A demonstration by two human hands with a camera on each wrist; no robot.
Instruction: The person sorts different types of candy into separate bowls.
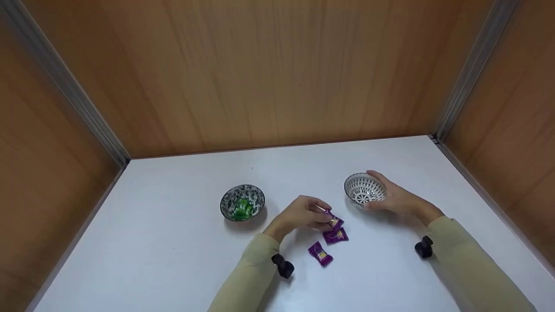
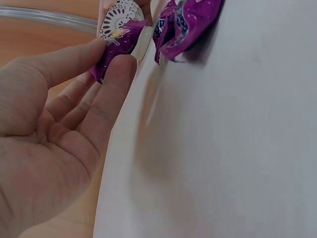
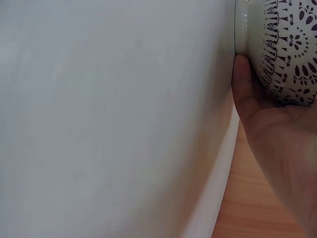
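Note:
My left hand [image 1: 301,214] pinches a purple-wrapped candy [image 1: 335,221] between thumb and fingers; the left wrist view shows the shiny wrapper [image 2: 118,48] at the fingertips. Just below it on the table lies a second purple candy [image 1: 335,235], and a third purple candy [image 1: 320,254] lies nearer the front. Off to the right, my right hand [image 1: 396,199] holds a white bowl with a dark pattern [image 1: 363,187] by its side. Seen from the right wrist, the thumb [image 3: 241,74] lies by the foot of this upright bowl [image 3: 290,49].
A dark-patterned bowl [image 1: 230,198] stands left of the left hand, with green-wrapped candies [image 1: 243,209] inside. The white table [image 1: 173,242] is enclosed by wood-grain panels [image 1: 277,78] at the back and both sides, with grey metal strips [image 1: 470,73] at the corners.

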